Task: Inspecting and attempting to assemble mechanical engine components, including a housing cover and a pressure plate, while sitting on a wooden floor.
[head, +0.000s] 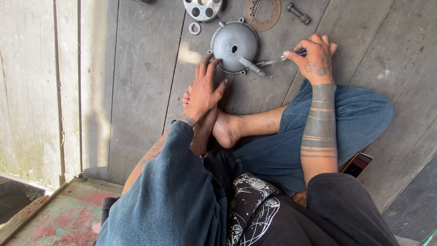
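Right hand (315, 58) closed in a pinch on a thin metal tool (273, 61), fingers wrapped round its dark handle end. Tool shaft runs left, tip meeting the short stub on the round grey cover (233, 44). Whether the tip is wedged in or just touching, cannot tell.

Left hand (205, 89) flat and open, fingers spread, gripping nothing. Fingertips rest on the floor at the cover's lower left rim, touching or just beside it; the palm lies over the person's bare foot (223, 127).

The cover sits dome up on the plank floor (136, 91), near its far edge in view, centre hole visible, lugs round the rim.

Step in hand, as a judgement: working the tool at the cover's stub while the left hand braces the cover. The next move calls for a steady hold on the rim so the cover doesn't slide on the boards, and for controlled tool pressure.

Further out: small gear (195, 28) left of the cover, perforated grey disc (203, 8) at the far edge, rusty toothed ring (262, 13) beside it, bolt (298, 13) right of that. Phone (358, 164) by the right knee.
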